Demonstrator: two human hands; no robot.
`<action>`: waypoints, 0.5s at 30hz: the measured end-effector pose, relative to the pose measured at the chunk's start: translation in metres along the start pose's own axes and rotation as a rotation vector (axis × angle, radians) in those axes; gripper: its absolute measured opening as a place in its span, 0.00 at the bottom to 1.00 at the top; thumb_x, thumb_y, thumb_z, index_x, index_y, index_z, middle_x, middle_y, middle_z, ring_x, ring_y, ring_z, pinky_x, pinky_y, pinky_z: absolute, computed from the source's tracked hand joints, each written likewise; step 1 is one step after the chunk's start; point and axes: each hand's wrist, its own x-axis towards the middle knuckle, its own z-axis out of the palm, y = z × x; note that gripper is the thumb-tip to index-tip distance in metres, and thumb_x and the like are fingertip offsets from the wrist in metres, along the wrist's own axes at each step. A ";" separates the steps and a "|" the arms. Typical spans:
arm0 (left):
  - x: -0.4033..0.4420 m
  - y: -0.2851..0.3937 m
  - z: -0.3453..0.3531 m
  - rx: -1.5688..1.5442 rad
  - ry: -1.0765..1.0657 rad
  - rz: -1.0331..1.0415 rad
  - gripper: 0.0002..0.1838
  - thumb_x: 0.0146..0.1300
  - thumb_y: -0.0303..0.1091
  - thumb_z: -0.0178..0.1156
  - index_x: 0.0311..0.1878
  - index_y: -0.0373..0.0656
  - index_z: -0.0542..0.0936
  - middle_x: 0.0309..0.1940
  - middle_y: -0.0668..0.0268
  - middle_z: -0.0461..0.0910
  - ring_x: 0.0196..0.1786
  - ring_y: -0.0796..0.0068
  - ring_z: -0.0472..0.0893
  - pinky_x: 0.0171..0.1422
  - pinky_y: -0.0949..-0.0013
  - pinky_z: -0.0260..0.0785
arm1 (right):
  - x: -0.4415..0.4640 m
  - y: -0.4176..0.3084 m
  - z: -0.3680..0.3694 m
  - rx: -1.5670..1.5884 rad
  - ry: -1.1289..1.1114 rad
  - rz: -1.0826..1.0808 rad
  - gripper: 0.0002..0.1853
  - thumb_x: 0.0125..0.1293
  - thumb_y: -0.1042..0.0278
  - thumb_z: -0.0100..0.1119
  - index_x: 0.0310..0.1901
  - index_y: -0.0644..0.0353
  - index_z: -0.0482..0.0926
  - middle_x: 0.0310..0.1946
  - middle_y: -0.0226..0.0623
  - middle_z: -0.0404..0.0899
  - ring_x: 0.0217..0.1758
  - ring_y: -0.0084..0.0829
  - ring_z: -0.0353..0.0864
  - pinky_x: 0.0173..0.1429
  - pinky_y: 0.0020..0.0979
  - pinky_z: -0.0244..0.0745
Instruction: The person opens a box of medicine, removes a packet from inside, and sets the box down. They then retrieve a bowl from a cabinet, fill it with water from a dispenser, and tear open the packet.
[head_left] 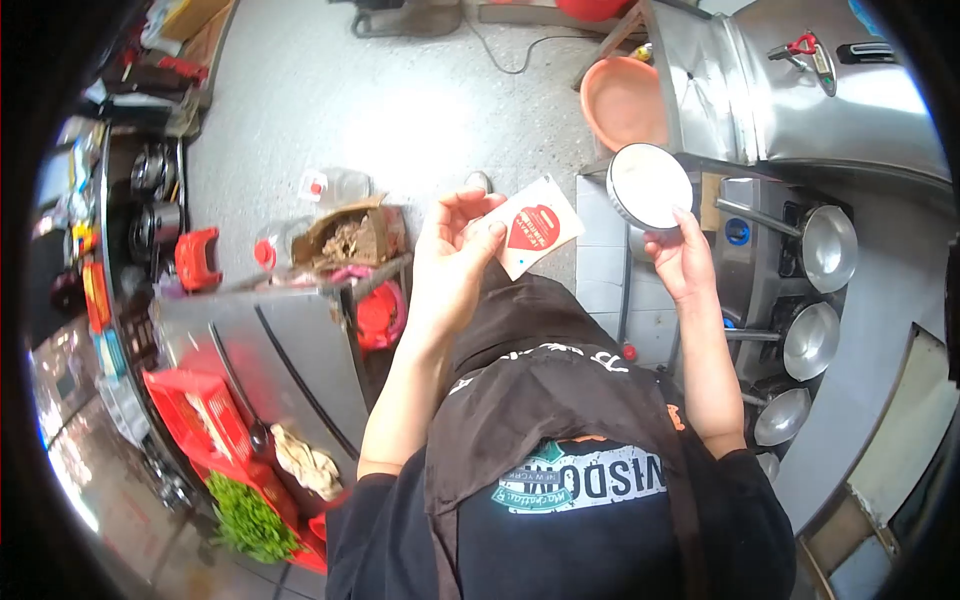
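My left hand [465,245] is closed on a flat packet [538,226], white to cream with a red heart-shaped print, pinched between thumb and fingers. In my right hand [685,255] is a round bowl [650,185] with a white inside and a dark rim, the thumb over its edge. Whether the white in it is the bowl's own surface or some content, I cannot tell. Both hands are held out in front of my dark apron [540,400], with the packet and the bowl apart from each other.
On the right, several metal pans [829,248] with long handles sit on a stove. An orange basin [625,105] is beyond the bowl. To the left are a steel table [270,340], a cardboard box [350,240], a red basket [200,420] and green leaves [250,515].
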 end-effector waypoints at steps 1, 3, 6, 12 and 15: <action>0.023 0.006 0.002 -0.016 -0.021 -0.017 0.22 0.63 0.22 0.61 0.59 0.39 0.67 0.49 0.60 0.76 0.50 0.75 0.78 0.55 0.72 0.72 | 0.012 -0.007 0.007 0.003 0.024 -0.015 0.17 0.70 0.61 0.54 0.54 0.61 0.71 0.41 0.39 0.80 0.33 0.32 0.82 0.32 0.28 0.79; 0.077 0.023 0.005 -0.001 -0.078 -0.025 0.21 0.62 0.23 0.63 0.57 0.39 0.69 0.44 0.62 0.78 0.46 0.76 0.80 0.51 0.73 0.74 | 0.043 -0.022 0.027 0.047 0.058 -0.046 0.17 0.69 0.61 0.54 0.54 0.62 0.71 0.40 0.39 0.81 0.33 0.32 0.82 0.32 0.27 0.78; 0.141 0.054 0.011 0.121 -0.132 -0.041 0.16 0.62 0.26 0.65 0.51 0.37 0.72 0.37 0.64 0.80 0.40 0.78 0.81 0.45 0.75 0.75 | 0.073 -0.044 0.055 0.125 0.114 -0.048 0.18 0.69 0.60 0.55 0.55 0.61 0.71 0.40 0.39 0.81 0.32 0.32 0.82 0.32 0.27 0.77; 0.240 0.091 0.044 0.281 -0.405 -0.077 0.07 0.66 0.28 0.62 0.43 0.37 0.76 0.35 0.65 0.81 0.38 0.78 0.80 0.45 0.73 0.73 | 0.110 -0.078 0.089 0.251 0.259 -0.095 0.18 0.67 0.59 0.58 0.53 0.61 0.71 0.39 0.38 0.80 0.31 0.30 0.81 0.31 0.27 0.75; 0.281 0.086 0.064 0.275 -0.456 -0.053 0.04 0.68 0.28 0.60 0.41 0.39 0.76 0.35 0.67 0.80 0.37 0.79 0.78 0.46 0.72 0.72 | 0.127 -0.087 0.079 0.350 0.273 -0.152 0.19 0.66 0.58 0.60 0.53 0.60 0.71 0.37 0.38 0.80 0.31 0.30 0.80 0.32 0.27 0.74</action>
